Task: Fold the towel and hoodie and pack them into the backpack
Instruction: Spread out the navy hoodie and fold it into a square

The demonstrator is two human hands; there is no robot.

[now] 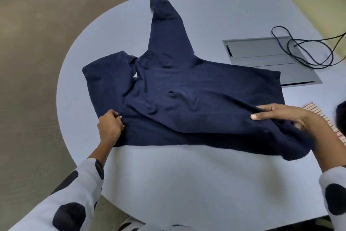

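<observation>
Navy hoodie (187, 88) lay spread flat across the middle of the pale grey tabletop (187, 184), hood toward the left edge, one sleeve stretched away toward the far side, cuff near the far rim. Left hand (110, 125) sat at the near-left part of the hoodie, around the shoulder area by the hood, fingers curled under and bunching a fold of the fabric; wrist bent, forearm coming in low from the near-left in a white sleeve with dark spots. Right hand (280, 116) was at the right end of the garment, palm down, fingers extended leftward over the cloth with the thumb underneath, a fold of fabric caught between thumb and fingers; the other sleeve hung bunched below that wrist toward the near edge. Right hand was partly blurred, so finer finger detail could not be told. The two hands were well apart, one at each end of the hoodie body. A striped towel (322, 118) showed at the right edge, partly covered by the right forearm. Beyond the hoodie on the right, a grey hatch panel (262, 51) sat in the tabletop with a black cable (310, 47) looped over it. Backpack could not be made out.
</observation>
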